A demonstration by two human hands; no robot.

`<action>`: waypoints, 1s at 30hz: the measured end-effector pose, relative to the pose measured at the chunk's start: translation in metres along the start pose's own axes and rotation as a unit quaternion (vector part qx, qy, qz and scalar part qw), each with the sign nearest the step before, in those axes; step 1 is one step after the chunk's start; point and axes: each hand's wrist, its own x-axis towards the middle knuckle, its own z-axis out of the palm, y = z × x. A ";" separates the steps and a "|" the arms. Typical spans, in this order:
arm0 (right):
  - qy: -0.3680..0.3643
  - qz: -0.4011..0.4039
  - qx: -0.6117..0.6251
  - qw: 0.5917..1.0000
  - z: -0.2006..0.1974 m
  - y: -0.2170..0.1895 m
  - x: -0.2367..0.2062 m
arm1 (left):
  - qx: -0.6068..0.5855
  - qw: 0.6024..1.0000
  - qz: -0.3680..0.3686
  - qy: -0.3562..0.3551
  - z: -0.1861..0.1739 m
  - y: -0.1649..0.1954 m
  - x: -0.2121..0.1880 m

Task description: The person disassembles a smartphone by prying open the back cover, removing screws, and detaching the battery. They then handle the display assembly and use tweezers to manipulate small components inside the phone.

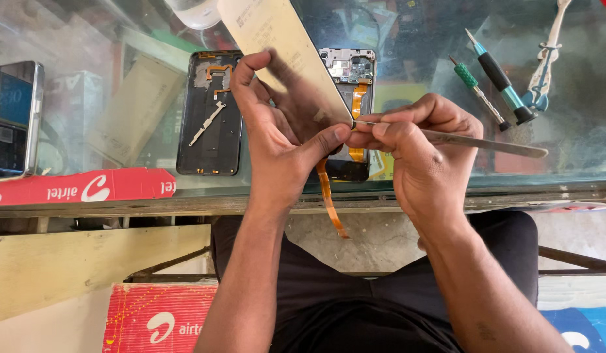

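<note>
While held: left hand [277,140] pinched thin pale display panel [283,49]; right hand [417,147] gripped slim metal tweezers [473,140].
Risk: tweezers slipping could tear orange flex ribbon [329,199].

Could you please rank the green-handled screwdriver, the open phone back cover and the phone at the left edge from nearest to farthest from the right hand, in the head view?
From the right hand:
1. Green-handled screwdriver, just up and right of it on the glass.
2. Open phone back cover, beyond the left hand.
3. Phone at the left edge, farthest.
</note>
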 end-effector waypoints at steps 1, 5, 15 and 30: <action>-0.005 0.010 0.014 1.000 -0.001 0.000 0.001 | -0.002 1.000 0.005 -0.001 0.000 0.000 0.000; 0.002 0.043 0.053 0.998 -0.001 -0.002 0.004 | -0.011 1.000 0.001 0.004 0.001 -0.001 0.001; 0.025 -0.151 -0.240 0.959 0.013 0.005 -0.018 | -0.001 1.000 0.009 0.008 0.002 -0.001 0.000; -0.024 -0.002 -0.009 1.000 0.001 -0.003 0.000 | 0.001 1.000 0.022 0.005 0.000 -0.003 -0.001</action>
